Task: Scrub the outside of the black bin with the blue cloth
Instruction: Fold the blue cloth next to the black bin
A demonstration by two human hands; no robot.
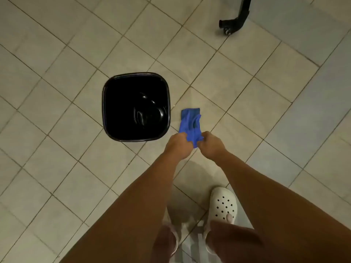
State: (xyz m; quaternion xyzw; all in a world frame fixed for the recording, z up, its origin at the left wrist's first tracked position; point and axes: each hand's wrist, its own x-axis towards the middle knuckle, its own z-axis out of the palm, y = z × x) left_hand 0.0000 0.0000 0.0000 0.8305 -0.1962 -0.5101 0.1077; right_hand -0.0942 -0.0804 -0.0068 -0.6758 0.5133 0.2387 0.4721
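Knees and a white perforated clog [224, 204] filled the bottom of the frame as a person stood over a tiled floor [57, 54], both bare arms stretched down and forward. Left hand [177, 146] and right hand [211, 144] were each clenched on the near edge of a blue cloth [190, 124], the knuckles close together, the rest of the fabric hanging away from the camera in loose folds. Whether its far end touched the tiles could not be told.

Just left of the cloth, and apart from it, a black bin [136, 106] stood upright and open on the floor, its square rounded rim facing the camera and its glossy inside catching small highlights. Its outer walls, the part to be scrubbed, were almost wholly hidden from above. A black curved object [235, 19] rested on the tiles well away at upper right.

Scrubbing appeared not to have begun. The cloth looked soft and limp, likely to bunch unless wadded into one palm. The bin looked like light, smooth plastic that would probably slide or tip under rubbing; steadying it by the rim with the free hand seemed the sensible hold.
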